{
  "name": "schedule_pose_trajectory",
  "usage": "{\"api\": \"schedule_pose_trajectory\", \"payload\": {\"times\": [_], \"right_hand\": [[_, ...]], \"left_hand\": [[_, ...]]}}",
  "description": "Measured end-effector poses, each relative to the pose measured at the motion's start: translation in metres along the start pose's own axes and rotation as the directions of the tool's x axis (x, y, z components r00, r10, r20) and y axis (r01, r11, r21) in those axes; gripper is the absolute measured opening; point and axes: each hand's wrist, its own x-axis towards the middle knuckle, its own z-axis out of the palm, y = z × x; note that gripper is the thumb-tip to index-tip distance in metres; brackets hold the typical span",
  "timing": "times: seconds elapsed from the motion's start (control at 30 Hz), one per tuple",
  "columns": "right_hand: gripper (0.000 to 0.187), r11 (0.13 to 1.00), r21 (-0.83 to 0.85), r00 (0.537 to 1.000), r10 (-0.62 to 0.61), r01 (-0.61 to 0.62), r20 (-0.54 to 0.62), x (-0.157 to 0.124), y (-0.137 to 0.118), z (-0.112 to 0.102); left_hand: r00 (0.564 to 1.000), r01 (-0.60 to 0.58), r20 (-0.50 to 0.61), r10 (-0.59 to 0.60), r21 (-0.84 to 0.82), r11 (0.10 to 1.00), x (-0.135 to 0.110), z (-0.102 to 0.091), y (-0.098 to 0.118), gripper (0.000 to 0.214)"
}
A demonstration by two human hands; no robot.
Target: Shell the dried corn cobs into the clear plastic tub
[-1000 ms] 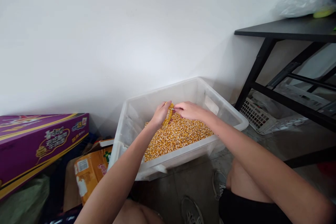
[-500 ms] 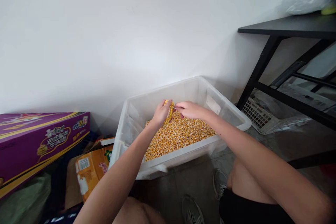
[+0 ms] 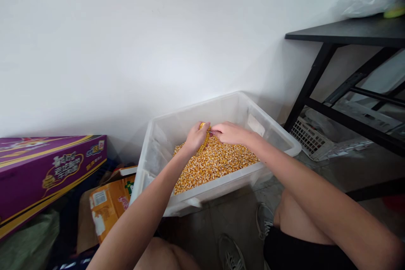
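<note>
My left hand (image 3: 196,137) is closed around a yellow corn cob (image 3: 203,145), held tilted above the loose kernels. My right hand (image 3: 230,132) is closed beside it, its fingertips pinching a thin metal tool (image 3: 211,132) whose tip meets the cob's right side. Most of the tool is hidden by my fingers, so its kind does not show. Below both hands, loose corn kernels (image 3: 218,162) cover the floor of a translucent white plastic bin (image 3: 198,109).
A purple printed carton (image 3: 50,173) and an orange box (image 3: 109,206) lie left of the bin. On the right stands a black table (image 3: 344,33), with a white plastic basket (image 3: 311,139) beneath it. A white wall (image 3: 177,42) rises behind, and my shoes (image 3: 230,253) are in front.
The cob has turned slightly in my left hand, its top tipping right. My right hand stays close beside it, with the metal tool showing less than before.
</note>
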Motion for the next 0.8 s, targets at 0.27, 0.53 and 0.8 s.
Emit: {"api": "schedule_pose_trajectory", "payload": {"times": [0.27, 0.53, 0.8], "right_hand": [[0.018, 0.994, 0.090, 0.996, -0.063, 0.056, 0.069, -0.001, 0.002, -0.008], [0.022, 0.983, 0.177, 0.990, -0.071, 0.049, 0.123, 0.000, 0.006, -0.011], [0.019, 0.989, 0.144, 0.990, -0.059, 0.041, 0.126, 0.000, 0.004, -0.014]], "left_hand": [[0.983, 0.094, 0.162, -0.084, -0.057, 0.994, -0.007, 0.003, 0.005, 0.034], [0.963, 0.144, 0.241, -0.117, -0.099, 0.985, -0.003, 0.001, -0.001, 0.035], [0.987, 0.080, 0.138, -0.077, -0.010, 0.997, -0.008, 0.007, 0.005, 0.030]]}}
